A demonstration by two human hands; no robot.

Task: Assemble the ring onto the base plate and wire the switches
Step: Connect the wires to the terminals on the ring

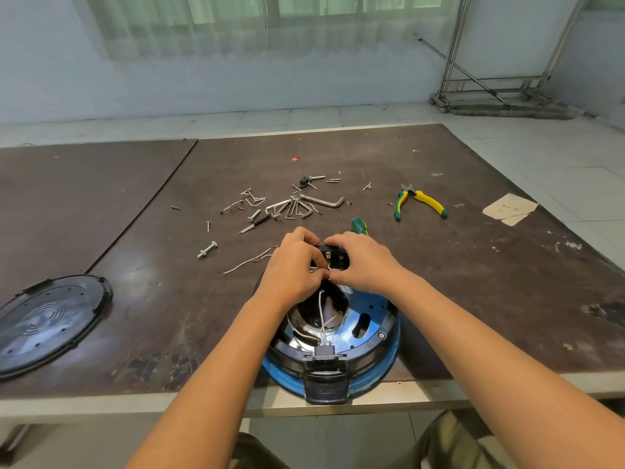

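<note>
At the centre of the frame, the right hand [363, 262] curls its fingers round the black switch block [335, 258] at the far rim of the blue base plate [370, 321]. The left hand [292, 269] pinches the end of a white wire [320, 306] against it. The black ring [368, 354] lies on the plate. This looks like seating a lead on a terminal: steady the block and push the connector straight on, without bending the tab.

On the tabletop [473, 299] are one pair of pliers [419, 203], one screwdriver [358, 226], one black cover [50, 323] at lower left and one large bolt [207, 249]. The hex keys [297, 206] are too bunched to count.
</note>
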